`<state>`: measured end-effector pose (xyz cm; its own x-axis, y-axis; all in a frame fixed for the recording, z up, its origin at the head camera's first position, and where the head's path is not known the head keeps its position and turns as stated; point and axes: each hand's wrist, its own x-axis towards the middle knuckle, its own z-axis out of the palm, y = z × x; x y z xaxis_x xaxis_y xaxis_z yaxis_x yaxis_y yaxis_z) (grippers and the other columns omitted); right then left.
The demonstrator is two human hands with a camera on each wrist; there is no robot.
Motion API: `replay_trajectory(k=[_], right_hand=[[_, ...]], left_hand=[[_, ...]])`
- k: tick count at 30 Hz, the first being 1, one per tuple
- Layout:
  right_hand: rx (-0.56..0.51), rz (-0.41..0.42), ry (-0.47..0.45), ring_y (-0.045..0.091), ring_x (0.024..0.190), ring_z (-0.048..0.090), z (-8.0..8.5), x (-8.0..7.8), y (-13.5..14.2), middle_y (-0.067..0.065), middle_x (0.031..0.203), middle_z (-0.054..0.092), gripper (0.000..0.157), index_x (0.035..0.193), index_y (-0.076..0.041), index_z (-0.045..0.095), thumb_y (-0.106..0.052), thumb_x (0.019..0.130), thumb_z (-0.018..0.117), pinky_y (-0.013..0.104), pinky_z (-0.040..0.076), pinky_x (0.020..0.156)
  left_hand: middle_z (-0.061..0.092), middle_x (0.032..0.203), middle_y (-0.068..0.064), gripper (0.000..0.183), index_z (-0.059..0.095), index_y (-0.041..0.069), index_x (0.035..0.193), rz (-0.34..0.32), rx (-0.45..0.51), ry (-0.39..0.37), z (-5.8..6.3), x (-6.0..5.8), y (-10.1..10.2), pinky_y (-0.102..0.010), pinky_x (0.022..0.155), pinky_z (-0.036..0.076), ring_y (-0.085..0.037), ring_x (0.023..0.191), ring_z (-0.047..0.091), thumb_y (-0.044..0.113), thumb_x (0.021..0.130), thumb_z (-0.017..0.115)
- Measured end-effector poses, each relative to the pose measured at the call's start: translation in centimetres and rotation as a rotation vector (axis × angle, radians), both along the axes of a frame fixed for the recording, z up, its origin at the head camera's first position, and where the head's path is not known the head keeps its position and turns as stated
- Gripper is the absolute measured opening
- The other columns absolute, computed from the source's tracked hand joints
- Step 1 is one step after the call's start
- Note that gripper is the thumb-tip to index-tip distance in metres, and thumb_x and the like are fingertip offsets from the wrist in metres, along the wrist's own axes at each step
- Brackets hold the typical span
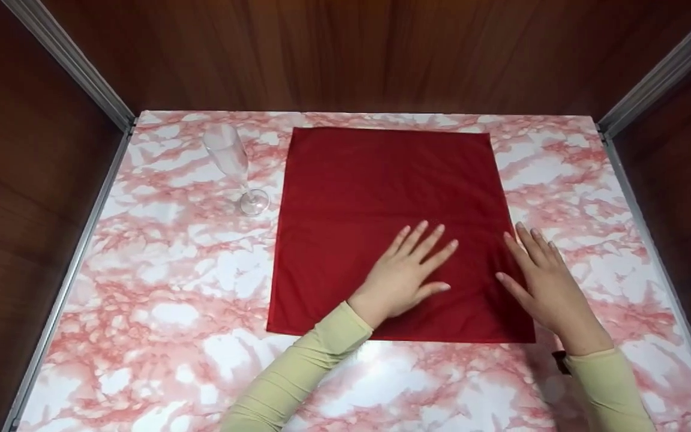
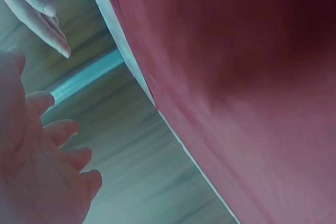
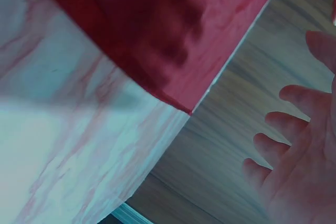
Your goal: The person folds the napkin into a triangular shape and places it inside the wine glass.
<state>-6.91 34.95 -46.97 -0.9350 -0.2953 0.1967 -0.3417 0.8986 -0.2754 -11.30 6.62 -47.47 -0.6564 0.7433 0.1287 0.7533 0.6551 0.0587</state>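
A dark red cloth napkin (image 1: pixel 381 180) lies spread out on the table, roughly square, with faint creases across it. My left hand (image 1: pixel 405 273) is over its lower middle, fingers straight and spread, palm down. Over the napkin's right edge, near the lower right corner, is my right hand (image 1: pixel 549 288) with its fingers extended. Neither hand grips anything. In the left wrist view the left palm (image 2: pixel 42 166) shows bare beside the red cloth, and the right wrist view likewise shows an empty right palm (image 3: pixel 299 166).
A clear champagne flute (image 1: pixel 231 162) stands upright left of the napkin. The tabletop (image 1: pixel 159 270) has a pink and white marbled pattern. Dark wooden panels (image 1: pixel 345 54) rise at the back and both sides, joined by metal corner strips (image 1: pixel 75 60).
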Motion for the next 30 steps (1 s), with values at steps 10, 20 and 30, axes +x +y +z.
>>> replay_trajectory(k=[10,20,30], right_hand=[[0.009,-0.012,-0.013,0.038,0.140,0.020,-0.7,1.6,1.2,0.015,0.154,0.026,0.068,0.146,-0.008,0.038,-0.029,0.089,0.068,0.053,0.016,0.112],[0.000,-0.001,-0.015,0.039,0.139,0.023,-1.5,2.7,1.6,0.018,0.151,0.031,0.069,0.146,-0.008,0.039,-0.026,0.088,0.070,0.051,0.018,0.112],[-0.017,-0.019,-0.042,0.044,0.135,0.027,-2.5,3.7,2.1,0.018,0.150,0.033,0.067,0.144,-0.005,0.041,-0.025,0.087,0.070,0.055,0.021,0.110]], left_hand=[[0.009,0.160,-0.003,0.067,0.012,0.029,0.154,-0.075,-0.053,0.011,-0.5,1.6,2.3,-0.042,0.116,0.000,-0.028,0.145,0.001,0.062,0.097,0.021],[0.011,0.159,-0.001,0.066,0.012,0.032,0.154,-0.139,-0.102,0.017,-1.1,3.1,4.6,-0.042,0.116,0.002,-0.027,0.145,0.002,0.063,0.096,0.020],[0.012,0.159,0.001,0.066,0.013,0.033,0.154,-0.182,-0.156,0.016,-2.0,4.2,5.9,-0.042,0.116,0.005,-0.026,0.145,0.005,0.064,0.096,0.022]])
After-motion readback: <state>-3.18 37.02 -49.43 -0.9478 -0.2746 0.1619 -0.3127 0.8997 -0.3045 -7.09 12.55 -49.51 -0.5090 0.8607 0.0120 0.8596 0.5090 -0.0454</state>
